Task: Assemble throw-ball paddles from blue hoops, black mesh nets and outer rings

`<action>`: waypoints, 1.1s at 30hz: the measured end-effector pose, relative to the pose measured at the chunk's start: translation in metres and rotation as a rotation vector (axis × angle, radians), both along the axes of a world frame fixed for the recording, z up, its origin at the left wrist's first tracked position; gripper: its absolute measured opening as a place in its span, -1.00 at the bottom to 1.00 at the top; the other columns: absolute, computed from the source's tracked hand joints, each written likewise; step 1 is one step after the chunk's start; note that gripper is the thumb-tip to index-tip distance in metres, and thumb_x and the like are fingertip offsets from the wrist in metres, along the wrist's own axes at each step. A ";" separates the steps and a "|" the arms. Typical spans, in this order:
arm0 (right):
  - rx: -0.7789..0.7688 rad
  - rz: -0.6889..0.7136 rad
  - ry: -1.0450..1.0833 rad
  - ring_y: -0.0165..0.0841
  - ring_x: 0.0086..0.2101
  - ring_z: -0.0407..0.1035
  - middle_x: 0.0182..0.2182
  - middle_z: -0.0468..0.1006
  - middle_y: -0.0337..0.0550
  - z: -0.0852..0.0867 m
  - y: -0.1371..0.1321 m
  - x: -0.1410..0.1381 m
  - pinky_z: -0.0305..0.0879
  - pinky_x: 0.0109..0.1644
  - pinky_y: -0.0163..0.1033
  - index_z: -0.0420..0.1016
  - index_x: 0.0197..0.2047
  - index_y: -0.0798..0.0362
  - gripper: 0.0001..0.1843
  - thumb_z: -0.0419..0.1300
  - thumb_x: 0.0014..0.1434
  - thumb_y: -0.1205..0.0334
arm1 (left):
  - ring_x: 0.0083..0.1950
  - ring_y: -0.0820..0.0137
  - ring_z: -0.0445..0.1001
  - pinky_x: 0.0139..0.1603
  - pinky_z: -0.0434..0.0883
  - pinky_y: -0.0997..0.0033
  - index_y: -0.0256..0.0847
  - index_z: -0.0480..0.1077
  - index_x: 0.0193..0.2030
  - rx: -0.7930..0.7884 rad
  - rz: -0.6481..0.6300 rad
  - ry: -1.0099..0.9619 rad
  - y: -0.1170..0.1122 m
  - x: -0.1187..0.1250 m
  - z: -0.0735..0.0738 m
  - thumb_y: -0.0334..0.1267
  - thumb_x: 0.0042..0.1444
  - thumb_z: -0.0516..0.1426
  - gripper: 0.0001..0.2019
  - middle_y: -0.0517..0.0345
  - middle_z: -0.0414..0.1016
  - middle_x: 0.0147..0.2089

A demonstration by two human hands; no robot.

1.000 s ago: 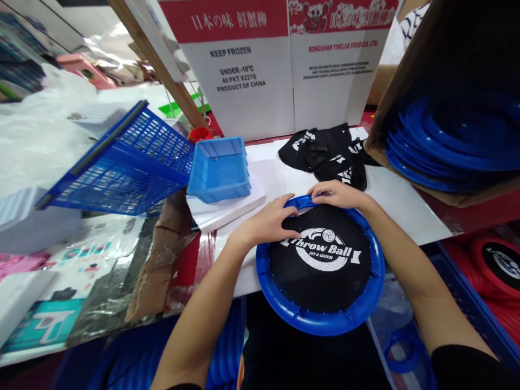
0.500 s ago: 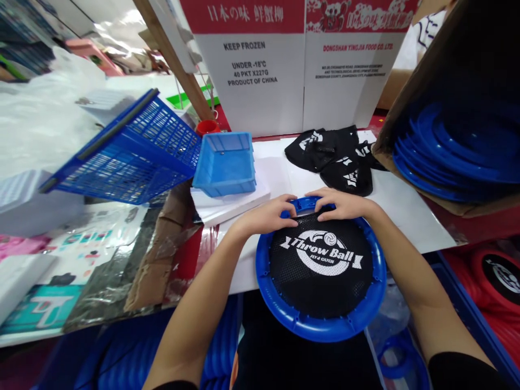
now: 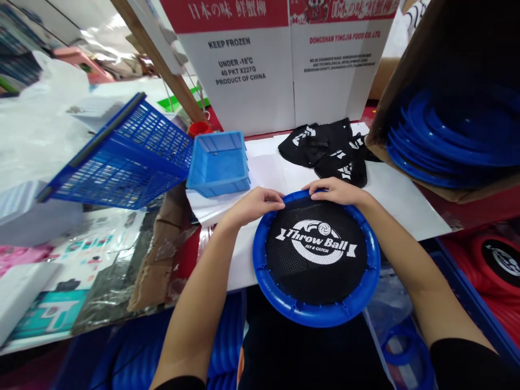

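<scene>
A blue plastic ring (image 3: 317,315) with a black mesh net printed "Throw Ball" (image 3: 316,244) rests half on the white table edge, half over my lap. My left hand (image 3: 254,204) pinches the ring's far rim on the left, fingers curled over the mesh edge. My right hand (image 3: 335,190) presses the far rim on the right, fingers closed on the mesh and rim. Both hands sit close together at the top of the disc.
A pile of black printed nets (image 3: 329,149) lies just beyond my hands. A small blue tray (image 3: 219,165) and a tilted blue basket (image 3: 122,157) are at the left. A cardboard box of blue rings (image 3: 450,141) sits right. White cartons (image 3: 280,65) stand behind. Red discs (image 3: 501,260) lie low right.
My hands drew together at the far rim, then spread slightly apart along it; the mesh now covers the rim's top where blue plastic showed before.
</scene>
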State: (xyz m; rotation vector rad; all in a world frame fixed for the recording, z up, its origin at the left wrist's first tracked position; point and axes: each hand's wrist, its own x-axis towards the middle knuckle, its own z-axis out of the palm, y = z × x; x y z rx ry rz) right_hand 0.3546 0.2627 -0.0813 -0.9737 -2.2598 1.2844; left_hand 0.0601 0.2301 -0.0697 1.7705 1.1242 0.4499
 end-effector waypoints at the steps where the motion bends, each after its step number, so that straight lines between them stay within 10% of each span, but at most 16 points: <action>1: 0.001 -0.003 -0.003 -0.10 0.16 0.47 0.17 0.63 -0.02 0.000 0.000 0.000 0.25 0.33 0.12 0.61 -0.21 0.01 -0.71 0.29 0.24 -0.05 | 0.06 0.15 0.61 0.24 0.46 0.05 -0.18 0.60 -0.31 0.003 0.005 0.006 0.000 0.000 0.000 -0.09 0.09 0.26 -0.80 -0.01 0.69 0.06; 33: 0.124 0.103 -0.139 -0.17 0.04 0.47 0.09 0.63 -0.11 -0.001 0.017 -0.001 0.33 0.28 0.03 0.63 -0.20 -0.03 -0.78 0.15 0.33 0.12 | -0.18 0.25 0.54 -0.11 0.46 0.26 -0.17 0.53 -0.22 0.153 -0.025 0.212 0.005 0.003 -0.008 -0.02 0.20 0.14 -0.73 0.04 0.63 -0.19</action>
